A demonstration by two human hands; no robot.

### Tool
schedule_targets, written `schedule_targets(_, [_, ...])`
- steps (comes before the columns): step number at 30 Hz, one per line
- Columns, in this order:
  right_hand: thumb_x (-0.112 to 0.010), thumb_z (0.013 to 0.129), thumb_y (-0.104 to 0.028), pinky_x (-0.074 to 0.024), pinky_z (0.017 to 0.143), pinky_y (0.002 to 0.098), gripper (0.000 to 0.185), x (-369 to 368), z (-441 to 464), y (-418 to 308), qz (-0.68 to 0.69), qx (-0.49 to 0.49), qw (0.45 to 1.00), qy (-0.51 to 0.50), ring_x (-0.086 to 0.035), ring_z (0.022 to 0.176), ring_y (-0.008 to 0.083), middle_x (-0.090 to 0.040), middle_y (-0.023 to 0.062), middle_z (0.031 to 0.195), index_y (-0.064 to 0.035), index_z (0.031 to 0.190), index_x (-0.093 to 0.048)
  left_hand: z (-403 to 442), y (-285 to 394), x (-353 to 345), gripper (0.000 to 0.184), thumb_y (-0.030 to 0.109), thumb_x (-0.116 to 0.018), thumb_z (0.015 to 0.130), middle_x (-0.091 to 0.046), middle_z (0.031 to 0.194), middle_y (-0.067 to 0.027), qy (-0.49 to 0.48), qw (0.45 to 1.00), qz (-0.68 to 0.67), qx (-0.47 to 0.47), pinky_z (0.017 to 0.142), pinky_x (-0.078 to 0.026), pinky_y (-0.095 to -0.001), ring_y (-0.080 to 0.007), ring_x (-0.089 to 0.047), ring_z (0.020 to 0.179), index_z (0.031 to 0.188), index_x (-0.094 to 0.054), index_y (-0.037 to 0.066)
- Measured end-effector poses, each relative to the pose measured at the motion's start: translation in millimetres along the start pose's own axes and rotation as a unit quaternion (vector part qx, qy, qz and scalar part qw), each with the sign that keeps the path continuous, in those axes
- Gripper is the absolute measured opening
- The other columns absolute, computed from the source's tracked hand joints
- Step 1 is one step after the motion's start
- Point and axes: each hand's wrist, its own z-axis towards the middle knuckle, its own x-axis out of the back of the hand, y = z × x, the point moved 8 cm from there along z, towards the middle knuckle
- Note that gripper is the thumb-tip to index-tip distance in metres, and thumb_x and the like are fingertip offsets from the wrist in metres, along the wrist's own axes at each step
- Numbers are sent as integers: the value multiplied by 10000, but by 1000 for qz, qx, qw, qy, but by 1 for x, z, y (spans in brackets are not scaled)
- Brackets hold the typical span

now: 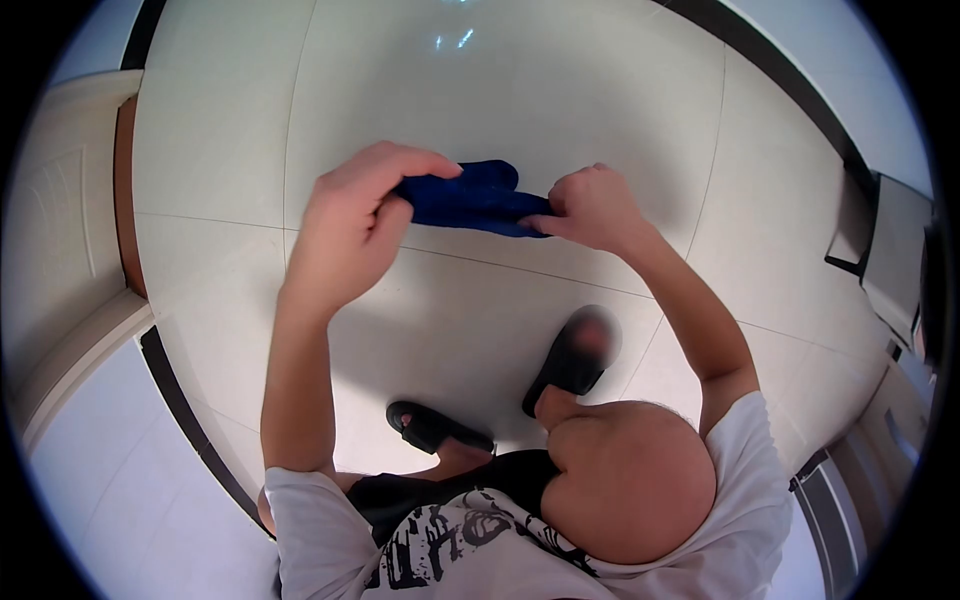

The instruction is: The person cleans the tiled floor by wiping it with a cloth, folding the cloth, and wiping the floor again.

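A dark blue sock [465, 205] is stretched sideways between my two hands, held in the air above the floor. One rounded, folded part of it sticks out at the upper edge. My left hand [350, 225] is closed on its left end, with the thumb below and the forefinger curled over the top. At the other end, my right hand [597, 208] pinches the narrower tip between thumb and bent fingers. The fabric inside each grip is hidden.
Pale floor tiles [480, 300] lie below. My feet wear black slippers [430, 425]; my bent knee [635, 480] rises close to the camera. A wooden door [70, 190] stands at left, and a dark-edged box-like object [885, 250] at right.
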Motion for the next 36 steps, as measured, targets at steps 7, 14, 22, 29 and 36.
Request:
schedule_targets(7, [-719,865,-139,-542,763,379,168,39,-8,17,226,42,970,81,-673,783,272,-740,114,942,-19,766,-656,-5,-24,-3,329,-6,-677,910,-755,1051,-124,43,997,-5,62,792,-562,-326,-256,-678,819,1226,-742,54])
schedule_targets(14, [-586,857,140,-562,889,315,169,103,-27,22,388,118,883,236,-732,1023,207,-741,153,1146,-19,829,-538,-1,-28,12,331,119,-836,824,-729,943,-70,-9,979,203,21,776,-576,-371,-265,-691,844,1150,-779,101])
schedule_targets(22, [-571,884,161,-501,745,242,241,152,-28,29,444,135,804,373,-754,1076,213,-672,49,924,-62,854,-486,14,6,60,297,-26,-754,798,-779,1082,-75,162,950,253,-91,843,-587,-372,-279,-706,980,1064,-799,100])
schedule_targets(29, [-621,854,130,-577,897,320,224,99,-46,41,344,109,868,340,-766,1047,191,-722,55,950,-65,892,-519,-23,-40,2,379,-84,-654,818,-791,1121,-102,100,973,203,-53,892,-600,-404,-305,-742,1010,1122,-798,90])
schedule_targets(36, [-673,812,18,-570,869,326,144,-24,-73,61,294,25,944,147,-743,920,203,-770,73,928,-29,938,-724,-94,-125,-109,411,-89,-604,862,-777,1186,-123,-22,987,158,31,956,-588,-419,-311,-736,1098,1182,-780,100])
